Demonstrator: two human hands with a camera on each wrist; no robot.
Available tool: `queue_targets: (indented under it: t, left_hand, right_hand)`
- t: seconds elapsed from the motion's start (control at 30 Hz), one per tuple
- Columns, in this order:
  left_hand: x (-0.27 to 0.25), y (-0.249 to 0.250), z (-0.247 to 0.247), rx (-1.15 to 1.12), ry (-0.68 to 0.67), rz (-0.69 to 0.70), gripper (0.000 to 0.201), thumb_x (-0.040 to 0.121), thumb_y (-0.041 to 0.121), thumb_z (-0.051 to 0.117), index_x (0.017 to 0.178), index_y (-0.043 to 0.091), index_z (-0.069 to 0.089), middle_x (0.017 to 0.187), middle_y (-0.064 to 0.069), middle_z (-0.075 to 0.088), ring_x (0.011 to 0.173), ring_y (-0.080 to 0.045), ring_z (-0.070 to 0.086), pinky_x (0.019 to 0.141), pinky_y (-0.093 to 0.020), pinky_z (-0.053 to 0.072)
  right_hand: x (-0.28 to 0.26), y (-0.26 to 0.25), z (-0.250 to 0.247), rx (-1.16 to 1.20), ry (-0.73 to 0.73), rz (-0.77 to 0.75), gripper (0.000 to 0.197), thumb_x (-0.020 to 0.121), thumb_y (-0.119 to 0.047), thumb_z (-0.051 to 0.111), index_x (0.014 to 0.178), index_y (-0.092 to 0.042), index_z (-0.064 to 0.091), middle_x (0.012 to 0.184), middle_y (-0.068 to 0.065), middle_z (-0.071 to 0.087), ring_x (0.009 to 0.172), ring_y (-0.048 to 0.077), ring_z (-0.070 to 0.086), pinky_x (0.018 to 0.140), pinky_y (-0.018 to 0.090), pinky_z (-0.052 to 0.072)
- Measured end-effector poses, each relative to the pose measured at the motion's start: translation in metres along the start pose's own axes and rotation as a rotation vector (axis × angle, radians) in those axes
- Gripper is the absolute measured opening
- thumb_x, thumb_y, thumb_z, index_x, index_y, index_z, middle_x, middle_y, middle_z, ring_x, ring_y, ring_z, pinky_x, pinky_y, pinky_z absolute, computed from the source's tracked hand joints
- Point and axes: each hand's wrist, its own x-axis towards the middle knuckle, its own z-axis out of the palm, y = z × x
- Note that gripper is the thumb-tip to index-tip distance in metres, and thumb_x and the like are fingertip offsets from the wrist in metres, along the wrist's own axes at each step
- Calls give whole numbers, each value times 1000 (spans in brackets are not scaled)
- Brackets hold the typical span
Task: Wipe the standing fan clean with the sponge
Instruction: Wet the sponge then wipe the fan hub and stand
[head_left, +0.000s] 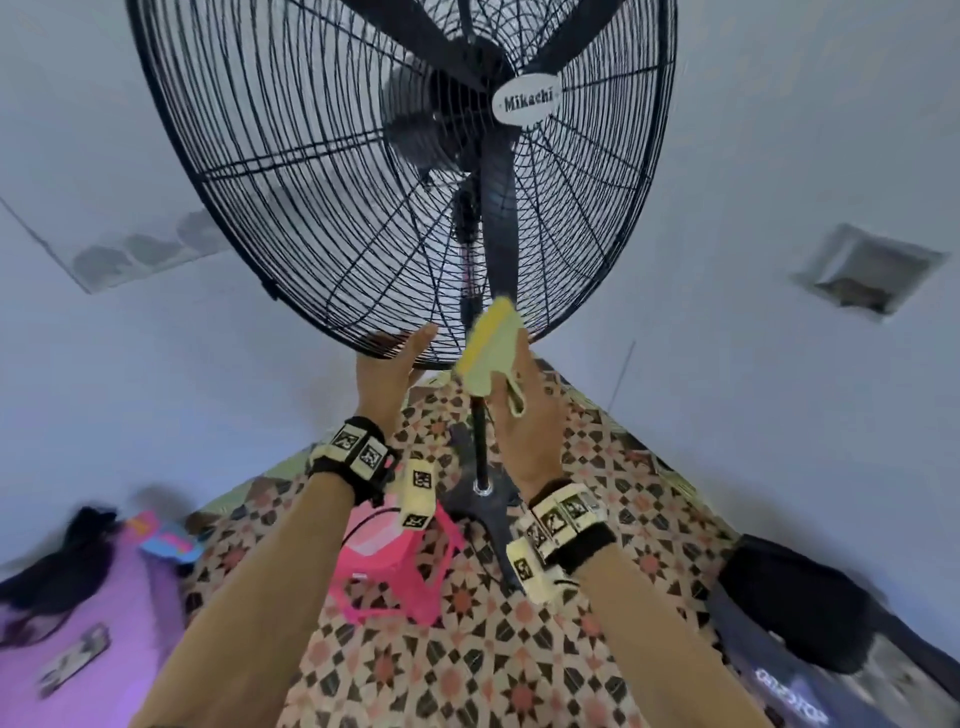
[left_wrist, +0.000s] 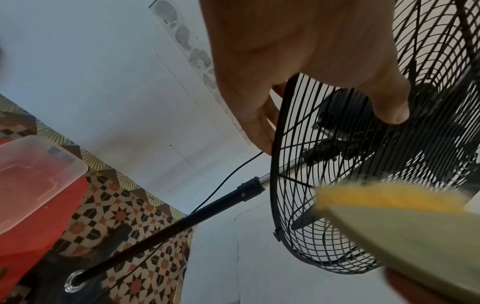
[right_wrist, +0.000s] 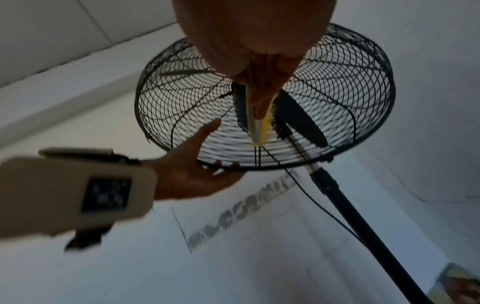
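Left hand (head_left: 387, 371) gripping the lower rim of the Mikachi standing fan's grille (head_left: 311, 171), right hand (head_left: 519, 410) pinching a yellow-green sponge (head_left: 493, 345) against its wires.

Yellow sponge (head_left: 491, 348) against black fan (head_left: 332, 171)

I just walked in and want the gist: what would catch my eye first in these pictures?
A big black standing fan fills the top of the head view, a white Mikachi badge at its centre. At its lower rim the right hand presses a yellow-green sponge to the grille while the left hand steadies the rim.
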Motion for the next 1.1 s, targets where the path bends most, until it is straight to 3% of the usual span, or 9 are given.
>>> queue_targets:
  t: [0.07,0.17,0.37,0.5,0.57,0.63,0.83,0.93,1.1]
  left_hand:
    - [2,-2,-2,9,-1,0,70,71,53,92,124,19,62,126,5,72,116,-9,69,95,-38,59]
    - [4,-2,-6,8,-17,-26,75,69,56,92,128,20,64,126,9,72,116,-7,68,98,-42,58]
    - [6,-4,-6,-2,-17,-9,86,74,53,91,144,29,48,142,7,62,120,-7,65,92,-41,59]
    - [12,-7,-9,8,-18,-4,84,73,53,92,141,20,54,136,5,68,118,-6,68,94,-39,60]
    - [11,-8,-9,9,-15,-17,85,71,56,92,139,19,57,134,7,69,113,-3,69,90,-38,62]
    - [9,-7,-8,18,-17,-12,81,73,55,91,136,17,58,131,8,70,107,0,70,83,-34,63]
    - [9,-7,-6,4,2,15,78,74,51,91,131,10,58,126,0,72,112,-8,71,79,-26,60]
    - [10,-6,-7,17,8,14,82,69,58,92,128,10,62,125,3,73,114,-8,70,83,-31,62]
    - [16,-9,-9,14,-7,17,89,67,60,93,132,7,61,130,-1,71,117,-10,69,88,-37,62]
  right_hand:
    - [-20,11,12,-73,-69,-27,60,109,-32,51,161,-38,23,56,1,53,46,14,46,54,15,40]
    - [-43,24,15,-79,-163,14,58,109,-37,49,159,-47,22,74,5,65,55,10,50,73,31,46]
    - [-16,1,18,-23,68,-31,59,106,-25,58,159,-32,34,84,-8,73,51,19,52,56,31,55]
    - [-45,13,28,-113,-58,32,61,108,-35,53,161,-39,24,86,15,72,67,19,64,65,46,54]
    - [-54,20,32,-10,-83,83,60,108,-28,54,162,-30,27,109,21,71,90,-9,66,71,45,55]
    - [-53,27,41,72,-103,154,53,107,-28,55,157,-22,38,118,8,71,84,-24,60,69,40,56]
    - [-32,51,72,55,-285,396,35,105,-27,57,85,-1,69,68,10,72,54,6,68,44,34,52]
    - [-22,42,70,54,-229,413,35,103,-24,61,80,0,71,70,17,73,63,31,73,51,44,55]
    - [-33,41,47,189,95,321,29,103,-31,61,75,-27,67,66,15,68,57,35,67,43,42,51]
